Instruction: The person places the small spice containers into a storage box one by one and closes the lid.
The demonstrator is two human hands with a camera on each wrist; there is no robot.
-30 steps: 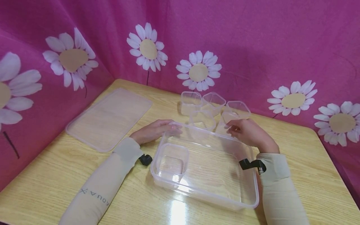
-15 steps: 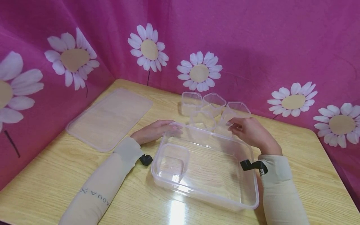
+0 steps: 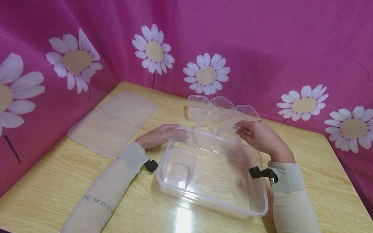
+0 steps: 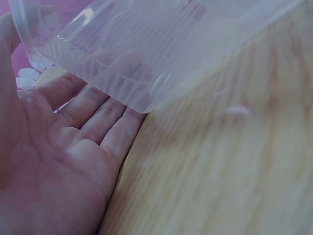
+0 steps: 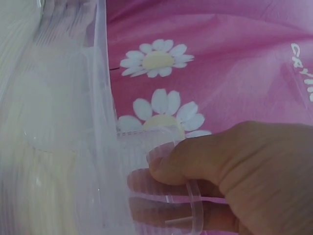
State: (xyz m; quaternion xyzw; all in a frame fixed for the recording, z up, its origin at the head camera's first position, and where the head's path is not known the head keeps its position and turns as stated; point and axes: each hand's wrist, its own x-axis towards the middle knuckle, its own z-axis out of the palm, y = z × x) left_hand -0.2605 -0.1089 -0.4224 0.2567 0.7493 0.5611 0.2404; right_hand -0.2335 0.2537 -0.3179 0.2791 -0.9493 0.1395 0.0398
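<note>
A large clear plastic container (image 3: 214, 203) stands on the table in the head view, with one small clear cup (image 3: 194, 161) in its left corner. My left hand (image 3: 158, 136) holds the container's far-left corner, thumb at the rim; in the left wrist view its fingers (image 4: 93, 115) lie against the outer wall. Beyond the far rim, my right hand (image 3: 259, 137) pinches a small clear cup (image 5: 139, 142) between thumb and fingers. Part of that cup is hidden by the hand in the head view.
Several more small clear cups (image 3: 198, 113) stand in a cluster behind the container. A flat clear lid (image 3: 113, 124) lies at the left of the wooden table (image 3: 314, 168). Pink flowered cloth (image 3: 250, 38) hangs along the back and left.
My right hand has risen slightly and edged a little to the right, its grip on the small cup kept. The left hand and the large container have stayed put.
</note>
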